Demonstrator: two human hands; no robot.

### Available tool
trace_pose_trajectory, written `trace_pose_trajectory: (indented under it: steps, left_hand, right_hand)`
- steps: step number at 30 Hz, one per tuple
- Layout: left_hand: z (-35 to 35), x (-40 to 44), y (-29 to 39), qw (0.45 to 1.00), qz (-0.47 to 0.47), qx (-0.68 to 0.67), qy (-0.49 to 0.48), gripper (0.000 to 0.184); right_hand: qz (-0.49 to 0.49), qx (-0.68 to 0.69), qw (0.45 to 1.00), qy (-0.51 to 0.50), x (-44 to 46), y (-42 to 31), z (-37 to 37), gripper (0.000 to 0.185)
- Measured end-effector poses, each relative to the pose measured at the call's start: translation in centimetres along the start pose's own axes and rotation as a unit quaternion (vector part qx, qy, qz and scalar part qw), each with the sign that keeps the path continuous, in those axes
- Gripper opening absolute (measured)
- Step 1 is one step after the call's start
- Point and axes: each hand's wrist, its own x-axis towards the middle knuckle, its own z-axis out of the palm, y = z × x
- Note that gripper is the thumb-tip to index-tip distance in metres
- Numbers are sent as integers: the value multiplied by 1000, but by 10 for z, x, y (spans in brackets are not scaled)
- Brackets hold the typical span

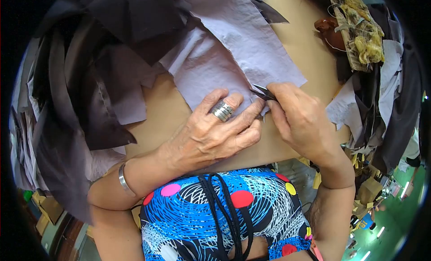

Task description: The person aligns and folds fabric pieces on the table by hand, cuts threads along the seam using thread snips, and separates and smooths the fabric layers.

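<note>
A pale lilac cloth piece [202,68] lies on the tan work surface [170,104], with a second pale piece [256,41] beside it along a seam. My left hand [224,126], with wide silver rings on one finger, presses on the lower end of the cloth, its fingers spread. Small dark metal snips [262,94] are pinched in my right hand [298,115]. Their tips point left and touch the seam's lower end, right beside my left fingertips.
Dark and lilac cloth pieces [107,81] are heaped at the left. At the upper right sits a worn block [359,36] with yellowish threads, near a brown object [330,34]. More cloth [390,81] hangs over the right edge. A person in blue [366,222] is far off at the lower right.
</note>
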Motion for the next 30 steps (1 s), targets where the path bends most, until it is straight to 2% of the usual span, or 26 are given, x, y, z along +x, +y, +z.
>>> trace_pose_trajectory:
  steps: [7, 10, 13, 16, 19, 30]
  left_hand:
    - [0, 1, 2, 999, 3, -50, -20, 20]
    - [-2, 3, 3, 998, -13, -55, -26, 19]
    - [-7, 1, 1, 998, -19, -43, -35, 17]
    - [-6, 0, 2, 999, -14, -27, -43, 17]
    - [-6, -1, 2, 999, -8, -23, -43, 17]
    - [-9, 0, 1, 998, -12, -43, -37, 18]
  right_hand:
    - [-55, -25, 996, 72, 21, -7, 6, 12]
    - [-50, -35, 997, 54, 15, -3, -7, 12]
    - [-3, -72, 997, -12, 5, -11, -17, 12]
    - [27, -55, 998, -30, -4, -12, -14, 20]
    - [-6, -62, 998, 0, -2, -10, -4, 12]
    - [-20, -32, 999, 27, 16, -11, 6, 9]
